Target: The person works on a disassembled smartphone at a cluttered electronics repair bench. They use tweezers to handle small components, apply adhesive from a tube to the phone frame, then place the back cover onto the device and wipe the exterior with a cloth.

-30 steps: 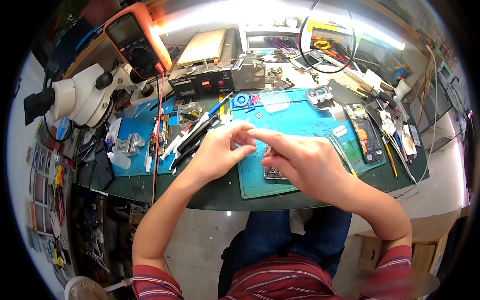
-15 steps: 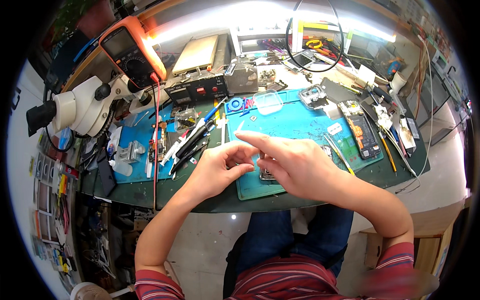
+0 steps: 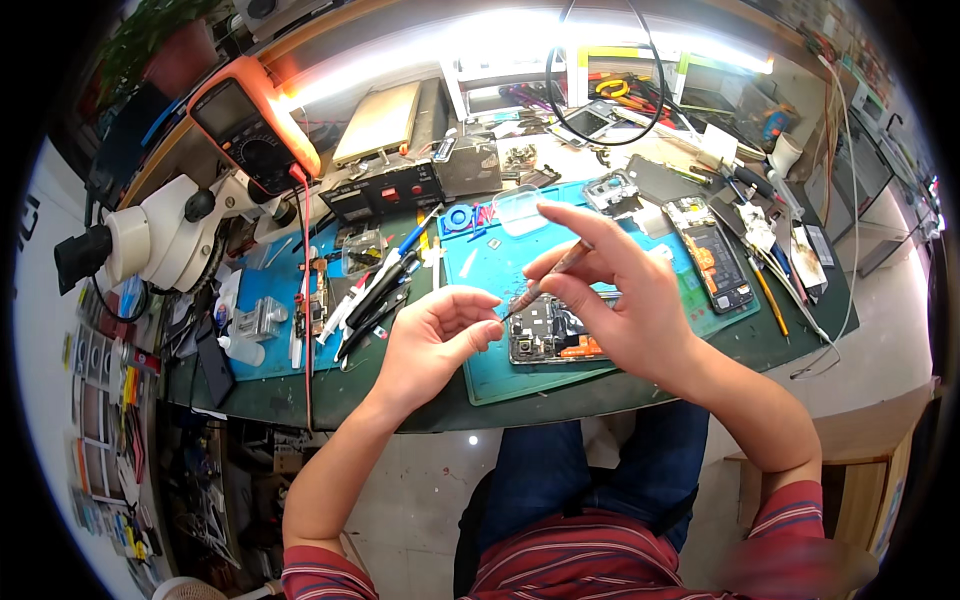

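Observation:
My right hand (image 3: pixel 630 290) pinches a slim screwdriver (image 3: pixel 563 266) with a mottled grey-brown handle; its other fingers are raised. The thin dark tip slants down and left to the fingertips of my left hand (image 3: pixel 435 335). There, thumb and fingers are pinched together, and whatever lies between them is too small to make out. Below my right hand an opened phone (image 3: pixel 535 340), with bare boards and orange flex parts, lies on the blue repair mat (image 3: pixel 490 375). My right hand hides part of it.
Another opened phone (image 3: pixel 715 260) lies to the right, by tweezers and pencil-like tools. A clear plastic box (image 3: pixel 520 212) stands on the mat's far side. Pens and tools (image 3: pixel 385 285) lie left of the mat. Beyond them are a microscope (image 3: pixel 150 230) and an orange multimeter (image 3: pixel 255 125).
My right hand's fingers have spread and risen, so the screwdriver and the opened phone beneath now show. My left hand stays pinched in nearly the same place. The whole view has shifted slightly.

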Available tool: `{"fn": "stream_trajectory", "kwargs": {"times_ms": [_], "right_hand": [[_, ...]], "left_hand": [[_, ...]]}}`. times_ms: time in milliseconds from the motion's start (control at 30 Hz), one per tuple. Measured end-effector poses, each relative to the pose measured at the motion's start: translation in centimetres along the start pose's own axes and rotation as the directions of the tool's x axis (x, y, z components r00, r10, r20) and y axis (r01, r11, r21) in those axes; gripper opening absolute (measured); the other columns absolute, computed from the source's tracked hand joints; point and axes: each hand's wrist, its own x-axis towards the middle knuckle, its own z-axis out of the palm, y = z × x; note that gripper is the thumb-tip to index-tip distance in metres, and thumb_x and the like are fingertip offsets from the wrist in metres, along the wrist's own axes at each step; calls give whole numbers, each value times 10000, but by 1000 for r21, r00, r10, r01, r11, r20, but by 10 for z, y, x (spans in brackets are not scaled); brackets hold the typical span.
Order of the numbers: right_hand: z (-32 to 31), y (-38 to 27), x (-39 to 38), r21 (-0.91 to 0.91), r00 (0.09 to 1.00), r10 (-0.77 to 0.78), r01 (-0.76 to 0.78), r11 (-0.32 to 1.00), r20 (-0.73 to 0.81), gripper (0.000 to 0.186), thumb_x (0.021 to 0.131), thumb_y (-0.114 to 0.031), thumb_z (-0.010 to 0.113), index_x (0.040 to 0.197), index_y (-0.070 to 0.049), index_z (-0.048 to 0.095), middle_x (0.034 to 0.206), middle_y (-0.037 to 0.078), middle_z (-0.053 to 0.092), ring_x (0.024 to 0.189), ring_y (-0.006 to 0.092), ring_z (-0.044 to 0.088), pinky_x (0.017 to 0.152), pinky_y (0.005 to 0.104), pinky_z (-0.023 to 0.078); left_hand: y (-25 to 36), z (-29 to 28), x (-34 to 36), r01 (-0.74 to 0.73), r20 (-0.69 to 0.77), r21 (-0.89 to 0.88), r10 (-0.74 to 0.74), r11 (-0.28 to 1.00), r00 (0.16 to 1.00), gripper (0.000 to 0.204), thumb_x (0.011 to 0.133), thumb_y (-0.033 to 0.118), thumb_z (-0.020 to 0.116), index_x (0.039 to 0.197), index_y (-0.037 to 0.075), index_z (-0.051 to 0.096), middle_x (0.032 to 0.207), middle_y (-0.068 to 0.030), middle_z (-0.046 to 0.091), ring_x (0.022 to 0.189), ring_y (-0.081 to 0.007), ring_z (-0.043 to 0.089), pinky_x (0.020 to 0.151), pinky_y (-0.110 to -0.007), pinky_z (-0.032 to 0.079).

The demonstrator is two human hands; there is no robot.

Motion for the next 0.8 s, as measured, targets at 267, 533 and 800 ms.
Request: {"fn": "stream_trajectory", "kwargs": {"times_ms": [267, 533, 800], "right_hand": [[0, 0, -4, 23, 995, 37, -35, 999, -91, 454, 971, -21, 699, 1400, -32, 553, 965, 112, 781, 905, 203, 795, 786, 309, 618], [0, 2, -6, 201, 962, 217, -182, 962, -166, 298, 976, -45, 722, 1233, 18, 584, 946, 115, 785, 927, 163, 784, 795, 282, 609], [1, 10, -8, 399, 979, 168, -111, 910, -111, 270, 988, 4, 679, 1224, -2, 549, 1036, 114, 773, 979, 173, 772, 834, 291, 612]], "left_hand": [[5, 8, 2, 7, -57, -97, -12, 995, 998, 264, 965, 51, 763, 1203, -14, 669, 1031, -78, 742, 936, -154, 729, 820, -284, 580], [4, 15, 4, -31, -120, -142, 14, 989, 993, 269, 941, 38, 784, 1181, -4, 668, 1028, -77, 741, 942, -168, 739, 847, -291, 584], [2, 22, 7, 24, -163, -310, -78, 951, 984, 214, 970, 55, 756, 1161, 7, 673, 1012, -92, 750, 918, -175, 736, 825, -306, 599]]}}
